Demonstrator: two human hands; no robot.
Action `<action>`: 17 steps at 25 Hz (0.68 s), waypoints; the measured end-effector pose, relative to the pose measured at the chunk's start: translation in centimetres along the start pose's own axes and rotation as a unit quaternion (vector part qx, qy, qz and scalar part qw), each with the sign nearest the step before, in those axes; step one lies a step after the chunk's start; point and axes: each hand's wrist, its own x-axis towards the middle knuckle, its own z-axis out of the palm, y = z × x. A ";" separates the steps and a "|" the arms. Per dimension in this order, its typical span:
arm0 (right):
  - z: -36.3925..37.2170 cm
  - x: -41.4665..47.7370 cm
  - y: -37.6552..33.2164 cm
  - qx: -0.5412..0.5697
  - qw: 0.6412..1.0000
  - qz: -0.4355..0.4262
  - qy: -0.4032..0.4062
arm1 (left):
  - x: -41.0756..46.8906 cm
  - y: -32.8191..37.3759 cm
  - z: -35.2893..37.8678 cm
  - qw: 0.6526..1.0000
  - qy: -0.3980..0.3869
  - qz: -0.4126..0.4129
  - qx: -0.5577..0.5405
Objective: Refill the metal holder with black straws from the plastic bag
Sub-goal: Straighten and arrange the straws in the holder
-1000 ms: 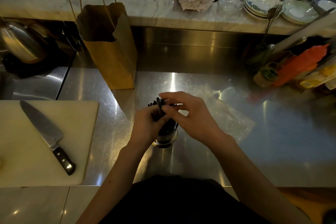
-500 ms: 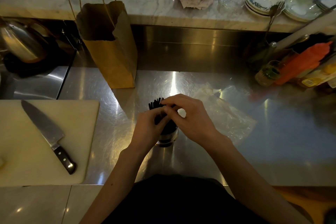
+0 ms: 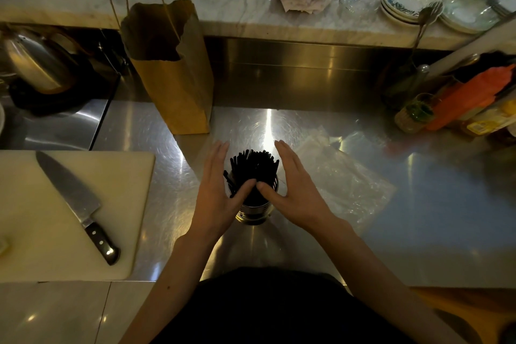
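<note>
Black straws (image 3: 252,166) stand bunched in the metal holder (image 3: 252,212), which sits on the steel worktop (image 3: 418,218) directly in front of the person. The left hand (image 3: 216,193) and right hand (image 3: 296,190) flank the bundle with flat, open palms and thumbs meeting at its near side, a loose cupping grip, probably to square the straws upright. The plastic bag (image 3: 349,181) lies flat just right of the holder, apparently emptied.

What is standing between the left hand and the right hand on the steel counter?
In the head view, the metal holder with the black straws stands between the left hand and the right hand, whose open palms flank it.
</note>
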 end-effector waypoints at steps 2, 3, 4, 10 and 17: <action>0.3 0.0 1.0 0.076 0.996 0.039 -0.020 | 0.2 -1.0 -0.2 0.997 -0.037 -0.060 -0.026; 0.4 0.1 1.5 0.105 0.992 0.058 -0.030 | 0.4 -1.6 -0.4 0.995 -0.064 -0.076 -0.031; 0.3 0.2 2.1 0.119 0.989 0.071 -0.043 | 0.6 -2.4 -0.7 0.992 -0.096 -0.078 -0.036; -0.4 1.9 3.4 0.102 0.990 0.054 -0.076 | 1.7 -2.8 -1.3 0.988 -0.146 -0.030 -0.032; -0.2 3.4 3.3 0.040 0.996 0.026 -0.070 | 3.2 -3.1 -1.3 0.990 -0.139 -0.018 0.024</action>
